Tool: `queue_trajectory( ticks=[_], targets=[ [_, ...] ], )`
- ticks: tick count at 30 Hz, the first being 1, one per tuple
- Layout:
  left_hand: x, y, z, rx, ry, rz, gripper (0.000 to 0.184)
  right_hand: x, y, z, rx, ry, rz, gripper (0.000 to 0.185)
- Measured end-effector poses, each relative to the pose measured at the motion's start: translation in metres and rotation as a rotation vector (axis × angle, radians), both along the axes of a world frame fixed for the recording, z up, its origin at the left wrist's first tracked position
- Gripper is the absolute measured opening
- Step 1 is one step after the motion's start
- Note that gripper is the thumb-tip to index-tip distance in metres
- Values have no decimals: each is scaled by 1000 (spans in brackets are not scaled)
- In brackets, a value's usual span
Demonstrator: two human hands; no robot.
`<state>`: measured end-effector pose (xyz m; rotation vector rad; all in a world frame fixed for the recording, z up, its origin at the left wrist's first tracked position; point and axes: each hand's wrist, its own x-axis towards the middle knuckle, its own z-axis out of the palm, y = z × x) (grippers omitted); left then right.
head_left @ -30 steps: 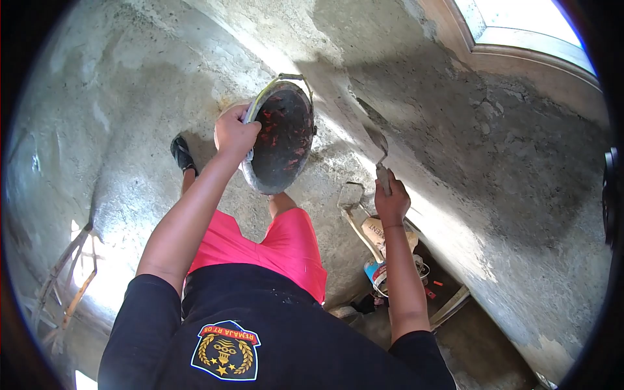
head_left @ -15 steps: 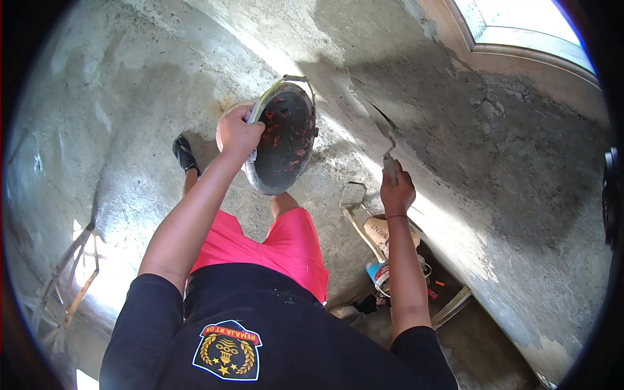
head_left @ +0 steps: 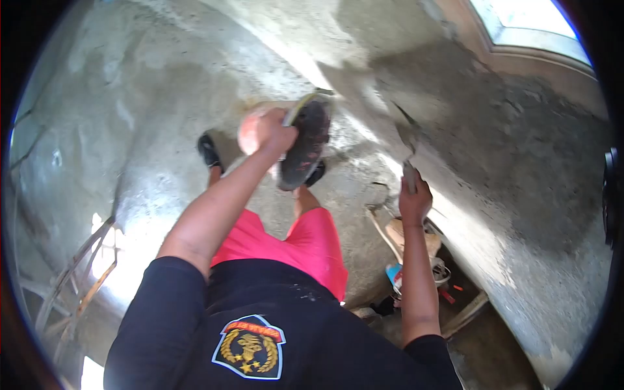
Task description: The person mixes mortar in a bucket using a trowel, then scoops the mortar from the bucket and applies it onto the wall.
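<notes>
My left hand (head_left: 274,133) grips the near rim of a bucket (head_left: 307,146) held up in front of my legs. The bucket is tipped, so its dark, stained inside shows as a narrow oval, and its outer side looks reddish. In my right hand (head_left: 416,203) is a trowel (head_left: 409,174), with the fingers closed round its handle. The blade points away from me, close to the rough grey wall (head_left: 481,149); whether it touches cannot be told.
A long-handled tool (head_left: 385,234) and a brown paper bag (head_left: 398,233) lie at the wall's foot, beside a small pail (head_left: 443,273). A wooden frame (head_left: 78,279) stands at lower left. A window (head_left: 533,26) is at upper right.
The bucket has turned, its opening now narrower to my view and its outer side showing more. Both hands and the surroundings sit farther right in the view.
</notes>
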<state>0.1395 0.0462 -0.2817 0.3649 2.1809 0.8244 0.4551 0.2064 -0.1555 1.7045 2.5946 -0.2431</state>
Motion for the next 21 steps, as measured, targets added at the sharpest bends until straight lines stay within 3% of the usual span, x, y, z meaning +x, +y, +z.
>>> queue_trajectory(
  ticks=[1,2,3,4,5,6,7,8,10,13,14,15,16,17,18,19,20,21],
  targets=[
    [-5,6,47,6,59,-59,42,23,-2,-23,-8,84,-3,41],
    [16,9,-17,86,8,116,55,44,-1,-38,-157,27,-123,36],
    [5,11,34,-15,101,148,55,76,-2,-58,0,-343,347,31],
    [-6,15,91,-42,-334,31,63,92,-6,-62,172,-221,589,42],
    [12,16,64,-77,-320,149,63,135,8,-93,-286,-13,173,46],
    [21,22,62,-174,-217,192,65,124,10,-91,-191,99,307,40],
    [-2,15,101,-266,-190,57,54,98,4,-73,-429,327,24,36],
    [8,15,60,44,-238,192,48,56,-16,-42,-374,222,-32,39],
    [7,25,57,285,-222,257,27,48,-21,-30,-286,42,-94,42],
    [3,37,61,214,-71,296,25,60,-9,-39,-235,27,-81,43],
    [-2,33,68,198,-141,269,31,60,-10,-36,-195,7,-52,44],
    [4,42,54,192,-49,351,36,45,-11,-23,-256,7,-129,42],
    [2,42,60,160,-56,408,42,59,-4,-33,-261,132,-62,38],
    [-9,35,84,84,-24,350,49,62,-1,-34,-314,335,20,36],
    [-9,42,63,79,-57,345,51,60,2,-34,-269,273,46,35],
    [-23,30,107,-15,-27,304,50,83,10,-48,-178,148,174,31],
    [-32,27,119,-25,-94,265,49,80,9,-44,-150,81,217,29],
    [-34,31,99,-63,-13,168,49,52,-3,-29,-235,275,67,27]
  ],
)
